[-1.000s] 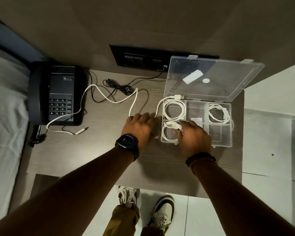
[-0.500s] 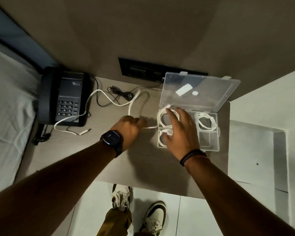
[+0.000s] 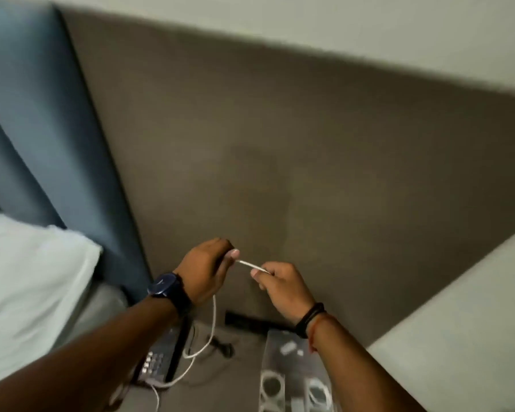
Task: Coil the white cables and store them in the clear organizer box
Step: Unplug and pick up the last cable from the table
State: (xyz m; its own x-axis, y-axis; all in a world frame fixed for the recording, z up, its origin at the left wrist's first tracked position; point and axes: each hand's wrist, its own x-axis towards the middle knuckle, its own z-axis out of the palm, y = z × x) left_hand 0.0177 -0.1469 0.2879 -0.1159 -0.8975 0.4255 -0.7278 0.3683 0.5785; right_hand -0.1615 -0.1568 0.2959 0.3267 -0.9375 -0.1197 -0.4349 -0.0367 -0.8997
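Note:
My left hand [image 3: 207, 270] and my right hand [image 3: 281, 282] are raised in front of the brown wall panel, each pinching one white cable [image 3: 250, 265] stretched short between them. The rest of that cable hangs from my left hand and trails down over the phone to the table. The clear organizer box [image 3: 295, 379] stands open at the bottom of the view, partly behind my right forearm. Coiled white cables [image 3: 272, 386] lie in its compartments.
A black desk phone [image 3: 164, 356] sits at the table's left, with a black cord [image 3: 225, 347] beside it. A black socket panel [image 3: 252, 321] is on the wall behind. A white pillow [image 3: 27, 281] and blue headboard [image 3: 42, 129] are at the left.
Both hands have left the table and box and risen together, now holding the loose white cable between them. The camera has tilted up toward the wall.

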